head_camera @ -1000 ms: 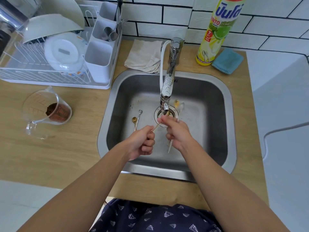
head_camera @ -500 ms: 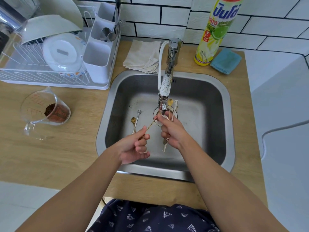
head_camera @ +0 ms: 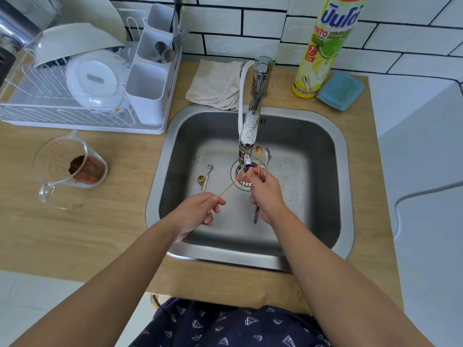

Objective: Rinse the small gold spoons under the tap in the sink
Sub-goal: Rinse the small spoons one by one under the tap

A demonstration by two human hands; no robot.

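Observation:
My left hand pinches the handle end of a thin gold spoon, whose bowl end reaches under the tap spout and is hidden by my right fingers. My right hand grips a bunch of spoons: a gold one and a silver one stick up beyond the fingers, and handles poke out below the palm. Its fingertips touch the bowl end of the left hand's spoon. Another gold spoon and a silver spoon lie on the sink floor at the left.
The steel sink is set in a wooden counter. A dish rack with bowls and a cutlery holder stands at back left, a glass measuring cup with brown powder left of the sink. A cloth, detergent bottle and blue sponge sit behind.
My left hand has drawn back toward me and to the left, so more of the thin gold spoon's handle shows between the two hands. The right hand stays under the tap.

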